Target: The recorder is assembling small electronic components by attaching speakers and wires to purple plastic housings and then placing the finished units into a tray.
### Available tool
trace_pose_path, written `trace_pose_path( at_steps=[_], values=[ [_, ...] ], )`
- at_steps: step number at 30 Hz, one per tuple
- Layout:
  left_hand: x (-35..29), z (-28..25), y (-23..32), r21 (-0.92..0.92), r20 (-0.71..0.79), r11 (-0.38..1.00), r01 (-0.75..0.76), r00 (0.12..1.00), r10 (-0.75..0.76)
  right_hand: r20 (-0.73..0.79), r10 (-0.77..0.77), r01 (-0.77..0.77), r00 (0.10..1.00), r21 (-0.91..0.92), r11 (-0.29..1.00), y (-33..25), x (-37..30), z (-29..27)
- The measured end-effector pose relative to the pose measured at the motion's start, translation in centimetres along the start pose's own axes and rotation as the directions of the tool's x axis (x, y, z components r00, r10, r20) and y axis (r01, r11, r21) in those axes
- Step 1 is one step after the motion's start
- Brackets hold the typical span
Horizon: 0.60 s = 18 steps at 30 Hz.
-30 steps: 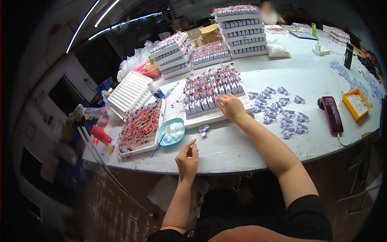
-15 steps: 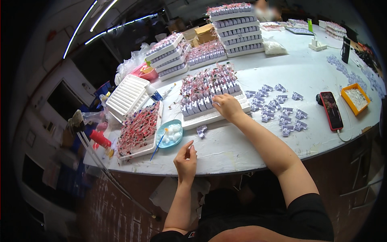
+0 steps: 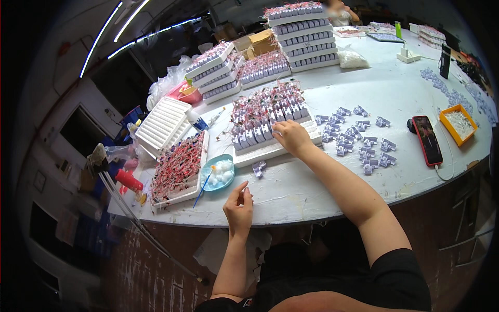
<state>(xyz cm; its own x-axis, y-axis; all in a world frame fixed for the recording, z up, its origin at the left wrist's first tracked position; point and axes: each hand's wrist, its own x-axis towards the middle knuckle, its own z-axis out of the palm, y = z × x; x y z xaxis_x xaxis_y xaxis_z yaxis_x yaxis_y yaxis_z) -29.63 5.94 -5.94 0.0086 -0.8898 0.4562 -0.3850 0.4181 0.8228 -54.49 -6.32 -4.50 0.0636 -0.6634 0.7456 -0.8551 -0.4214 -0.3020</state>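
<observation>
My right hand (image 3: 292,138) reaches over a white slotted tray (image 3: 270,152), its fingers closed on a small grey plastic housing at the right end of the front row. The fingers partly hide that piece. Rows of similar grey housings with red wires (image 3: 267,112) fill the tray's far part. My left hand (image 3: 238,209) hovers by the table's near edge, empty, fingers loosely curled and thumb apart from the index finger. Just beyond it lie a single loose grey housing (image 3: 259,169) and a light blue dish (image 3: 224,183) of white cotton-like tufts, with a thin blue stick (image 3: 200,193) leaning on it.
Loose grey housings (image 3: 368,153) lie right of the tray. Further right are a red-cased phone (image 3: 427,141) on a cable and a yellow box (image 3: 457,125) of small pieces. A tray of red-wired parts (image 3: 179,169) sits left. Stacked full trays (image 3: 304,39) stand behind; a person (image 3: 340,15) sits far back.
Both hands stay in nearly the same place and pose. The whole view has shifted very slightly. At the far end, more of the other person's raised arm shows.
</observation>
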Motion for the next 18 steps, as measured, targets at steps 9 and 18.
trace_pose_path(
  at_steps=[9, 18],
  values=[
    [-0.02, 0.02, 0.08, 0.008, 0.0, 1.0, -0.009, 1.0, 0.01, -0.007, -0.01, 0.01, 1.0, -0.003, 1.0, -0.03, -0.07, 0.05],
    [0.01, -0.04, -0.1, 0.01, 0.002, 1.0, 0.0, 1.0, 0.0, 0.0, -0.01, 0.01, 1.0, -0.005, 1.0, -0.1, -0.08, -0.07]
  ],
)
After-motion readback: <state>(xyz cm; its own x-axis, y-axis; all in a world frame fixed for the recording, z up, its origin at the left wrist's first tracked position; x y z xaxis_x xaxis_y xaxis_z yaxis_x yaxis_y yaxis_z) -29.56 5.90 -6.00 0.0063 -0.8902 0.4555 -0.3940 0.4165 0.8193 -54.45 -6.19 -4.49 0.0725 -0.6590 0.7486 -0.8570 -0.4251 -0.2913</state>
